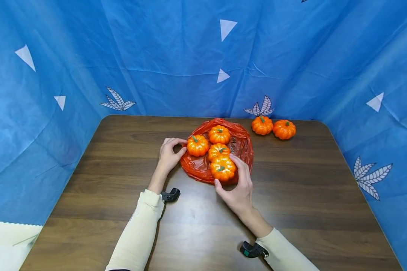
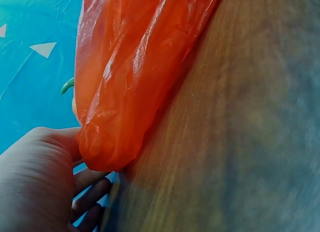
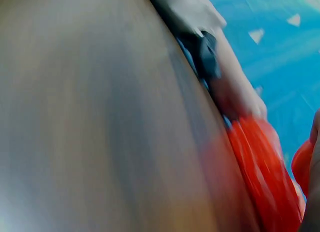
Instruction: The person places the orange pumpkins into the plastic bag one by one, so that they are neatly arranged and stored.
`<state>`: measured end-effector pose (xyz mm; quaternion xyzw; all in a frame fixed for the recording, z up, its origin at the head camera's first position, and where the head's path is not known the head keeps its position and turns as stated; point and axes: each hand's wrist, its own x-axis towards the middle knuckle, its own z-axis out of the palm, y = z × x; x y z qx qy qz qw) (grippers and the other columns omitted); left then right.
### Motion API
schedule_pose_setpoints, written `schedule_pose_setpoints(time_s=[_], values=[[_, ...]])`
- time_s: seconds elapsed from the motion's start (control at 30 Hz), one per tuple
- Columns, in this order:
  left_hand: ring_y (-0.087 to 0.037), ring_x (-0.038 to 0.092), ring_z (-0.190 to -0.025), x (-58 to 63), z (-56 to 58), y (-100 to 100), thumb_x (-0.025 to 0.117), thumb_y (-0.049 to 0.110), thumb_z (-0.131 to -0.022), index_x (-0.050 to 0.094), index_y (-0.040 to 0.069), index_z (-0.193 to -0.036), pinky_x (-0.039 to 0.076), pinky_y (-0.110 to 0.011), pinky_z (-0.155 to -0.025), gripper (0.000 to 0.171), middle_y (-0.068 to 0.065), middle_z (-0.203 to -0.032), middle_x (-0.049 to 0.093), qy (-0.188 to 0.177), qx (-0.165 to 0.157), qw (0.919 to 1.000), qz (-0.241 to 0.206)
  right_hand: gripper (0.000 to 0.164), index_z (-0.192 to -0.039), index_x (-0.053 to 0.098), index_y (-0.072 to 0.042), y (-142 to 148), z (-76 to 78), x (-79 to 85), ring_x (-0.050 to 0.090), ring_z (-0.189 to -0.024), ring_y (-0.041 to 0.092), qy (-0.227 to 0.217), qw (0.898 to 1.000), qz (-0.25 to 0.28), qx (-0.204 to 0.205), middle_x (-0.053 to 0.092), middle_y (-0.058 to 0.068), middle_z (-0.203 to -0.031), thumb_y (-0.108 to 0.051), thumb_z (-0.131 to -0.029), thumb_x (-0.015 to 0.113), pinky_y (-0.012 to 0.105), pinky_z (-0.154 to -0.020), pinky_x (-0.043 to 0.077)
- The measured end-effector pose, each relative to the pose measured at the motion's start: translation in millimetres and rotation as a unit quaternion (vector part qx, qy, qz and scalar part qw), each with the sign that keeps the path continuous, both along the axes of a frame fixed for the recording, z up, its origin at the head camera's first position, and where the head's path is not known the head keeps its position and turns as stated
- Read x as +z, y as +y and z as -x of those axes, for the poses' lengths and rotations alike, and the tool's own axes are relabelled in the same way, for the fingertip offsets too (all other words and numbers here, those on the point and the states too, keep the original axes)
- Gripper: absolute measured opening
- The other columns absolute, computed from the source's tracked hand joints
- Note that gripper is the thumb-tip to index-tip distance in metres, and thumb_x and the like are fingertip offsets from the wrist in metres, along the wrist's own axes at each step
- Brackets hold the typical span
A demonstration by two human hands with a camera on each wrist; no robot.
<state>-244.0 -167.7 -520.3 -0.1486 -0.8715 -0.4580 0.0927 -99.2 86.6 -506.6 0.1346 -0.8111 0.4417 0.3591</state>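
Glossy orange pumpkin [image 1: 223,169], squat and deeply ribbed, with bright highlights and a short green stem, held in my right hand [image 1: 240,188]. It lies at the near right part of the red plastic bag [image 1: 196,167], partly overlapping a second pumpkin [image 1: 217,149] just beyond it; whether it rests on the bag or hangs slightly above it, I cannot tell. Its stem faces up toward my head, slanting from upper right to lower left; the round body shows no clear long axis. The bag, thin, crinkled and shiny, is spread open with its mouth upward, and also bears a left pumpkin [image 1: 197,146] and a far pumpkin [image 1: 219,134]. My right thumb and fingers stand fairly wide, curved about the held pumpkin, thumb at its near edge and index finger at its far right. My left hand [image 1: 170,153] pinches the bag's left edge, thumb and index finger close together, the other fingers loosely bent below. Two further pumpkins [image 1: 262,125] sit side by side on the wooden table [image 1: 291,188], beyond the bag to the right.
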Motion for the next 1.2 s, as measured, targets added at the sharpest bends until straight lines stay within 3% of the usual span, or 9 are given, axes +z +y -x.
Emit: schedule_pose_setpoints(time_s=[0.33, 0.6, 0.93, 1.2], values=[[-0.03, 0.055, -0.112, -0.3, 0.3, 2, 0.077, 0.013, -0.095, 0.079, 0.011, -0.113, 0.04, -0.048, -0.101, 0.019, -0.01, -0.111, 0.075, 0.011, -0.002, 0.9999, -0.003, 0.08, -0.145, 0.056, -0.004, -48, 11.5, 0.5, 0.057, -0.133, 0.028, -0.023, 0.999, -0.015, 0.03, 0.061, 0.011, -0.144, -0.028, -0.075, 0.086, 0.038, -0.117, 0.041], [-0.031, 0.055, -0.112, 0.4, 0.6, 1, 0.077, 0.013, -0.094, 0.079, 0.01, -0.112, 0.04, -0.049, -0.101, 0.019, -0.01, -0.109, 0.075, 0.023, -0.004, 0.9997, -0.008, 0.075, -0.142, 0.058, -0.004, -53, 14.9, -2.9, 0.058, -0.129, 0.027, -0.046, 0.997, -0.044, 0.052, 0.063, 0.01, -0.141, -0.031, -0.077, 0.085, 0.042, -0.112, 0.045], [-0.03, 0.054, -0.112, -0.9, 2.2, 0, 0.077, 0.012, -0.095, 0.079, 0.01, -0.112, 0.039, -0.049, -0.101, 0.018, -0.01, -0.11, 0.076, 0.02, -0.001, 0.9998, -0.007, 0.052, -0.132, 0.07, -0.008, -52, 19.1, -7.7, 0.055, -0.131, 0.035, -0.029, 0.995, -0.073, 0.063, 0.065, 0.016, -0.14, -0.026, -0.085, 0.08, 0.048, -0.112, 0.042], [-0.029, 0.056, -0.112, -5.1, 4.1, 1, 0.077, 0.012, -0.093, 0.079, 0.01, -0.112, 0.041, -0.047, -0.1, 0.019, -0.009, -0.108, 0.076, 0.029, -0.002, 0.9995, -0.01, 0.053, -0.136, 0.069, -0.008, -50, 19.1, -11.3, 0.052, -0.137, 0.034, -0.026, 0.993, -0.088, 0.076, 0.06, 0.018, -0.146, -0.016, -0.085, 0.081, 0.049, -0.116, 0.04]])
